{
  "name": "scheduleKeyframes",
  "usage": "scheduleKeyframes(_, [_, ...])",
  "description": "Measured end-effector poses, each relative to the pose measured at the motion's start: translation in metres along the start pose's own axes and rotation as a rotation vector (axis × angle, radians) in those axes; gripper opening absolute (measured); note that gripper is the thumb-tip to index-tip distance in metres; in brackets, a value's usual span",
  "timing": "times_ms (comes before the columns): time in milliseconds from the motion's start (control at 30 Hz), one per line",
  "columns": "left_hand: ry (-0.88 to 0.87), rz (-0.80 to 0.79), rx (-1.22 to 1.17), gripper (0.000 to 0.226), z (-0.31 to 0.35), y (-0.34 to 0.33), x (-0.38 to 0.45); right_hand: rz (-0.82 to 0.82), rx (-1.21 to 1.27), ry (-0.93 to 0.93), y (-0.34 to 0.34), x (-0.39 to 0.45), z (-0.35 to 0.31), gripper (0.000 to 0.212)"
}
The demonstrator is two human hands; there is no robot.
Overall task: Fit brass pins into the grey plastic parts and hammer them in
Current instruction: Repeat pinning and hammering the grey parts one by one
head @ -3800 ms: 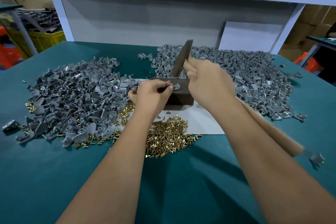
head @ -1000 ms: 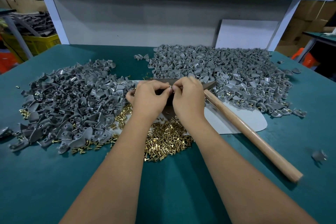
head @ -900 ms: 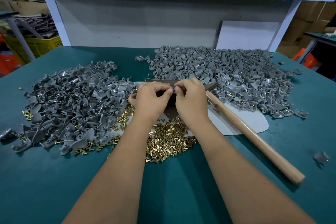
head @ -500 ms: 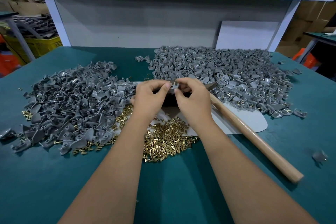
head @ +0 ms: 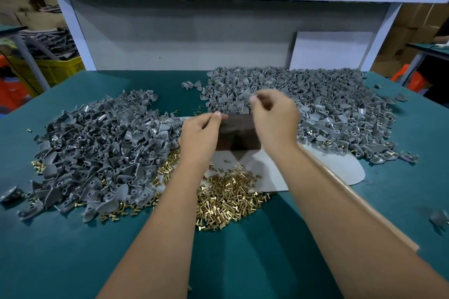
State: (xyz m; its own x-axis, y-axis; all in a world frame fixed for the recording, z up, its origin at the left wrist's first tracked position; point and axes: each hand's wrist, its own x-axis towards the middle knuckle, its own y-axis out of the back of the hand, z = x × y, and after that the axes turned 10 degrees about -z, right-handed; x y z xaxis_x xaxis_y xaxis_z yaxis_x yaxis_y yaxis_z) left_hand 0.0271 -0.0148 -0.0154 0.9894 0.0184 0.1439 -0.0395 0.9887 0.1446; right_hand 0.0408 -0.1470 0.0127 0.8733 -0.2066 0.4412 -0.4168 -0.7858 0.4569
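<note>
My right hand [head: 274, 119] is raised and blurred above the dark wooden block [head: 237, 133], and its fingertips pinch a small grey plastic part [head: 253, 98]. The curled fingers of my left hand [head: 200, 136] are at the block's left edge, thumb against forefinger; whether they pinch anything is hidden. Loose brass pins [head: 228, 198] lie heaped in front of the block. The hammer lies on the table, its wooden handle [head: 359, 201] running under my right forearm and its head hidden.
A big pile of grey parts [head: 97, 148] lies on the left and another pile [head: 328, 109] at the back right. A white sheet [head: 340, 168] lies under the block. A single grey part [head: 439, 218] sits at the right edge of the green table.
The hammer was laid down on the table. Both hands then pinched a part over the block. My right hand has now lifted away up and right with it; my left hand stayed.
</note>
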Motion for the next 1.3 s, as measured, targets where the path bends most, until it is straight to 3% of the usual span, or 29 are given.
scheduleKeyframes(67, [0.030, -0.006, 0.031, 0.025, -0.001, -0.001, 0.004, 0.082, 0.042, -0.207, 0.011, 0.026, 0.005, 0.051])
scheduleKeyframes(133, [0.047, -0.017, 0.087, 0.022, -0.002, -0.001, 0.007, 0.025, -0.020, -0.358, 0.013, 0.035, 0.016, 0.071])
scheduleKeyframes(233, [0.033, -0.009, 0.128, 0.020, -0.001, 0.000, 0.009, -0.084, -0.148, -0.346, 0.002, 0.016, 0.026, 0.080])
scheduleKeyframes(433, [-0.051, 0.035, 0.091, 0.020, 0.004, 0.002, 0.003, -0.070, -0.318, -0.063, -0.012, -0.016, 0.018, 0.059])
scheduleKeyframes(567, [-0.109, 0.373, -0.051, 0.028, 0.009, 0.039, 0.005, -0.097, -0.300, 0.176, -0.017, -0.034, 0.004, 0.040])
scheduleKeyframes(633, [-0.056, 0.478, -0.006, 0.038, 0.004, 0.058, 0.006, -0.172, -0.236, 0.303, -0.017, -0.044, -0.002, 0.028])
scheduleKeyframes(767, [-0.009, 0.380, 0.205, 0.049, 0.002, 0.057, 0.000, -0.396, -0.294, 0.451, -0.019, -0.061, -0.010, 0.018])
scheduleKeyframes(967, [0.136, 0.193, 0.913, 0.043, -0.005, 0.047, -0.001, -0.631, -0.574, 0.455, -0.021, -0.061, -0.014, 0.026])
scheduleKeyframes(1100, [0.199, 0.192, 0.962, 0.043, -0.006, 0.050, 0.000, -0.683, -0.609, 0.495, -0.021, -0.062, -0.016, 0.023])
scheduleKeyframes(1300, [0.134, 0.253, 0.882, 0.043, -0.010, 0.053, 0.000, -0.706, -0.577, 0.486, -0.019, -0.065, -0.018, 0.009])
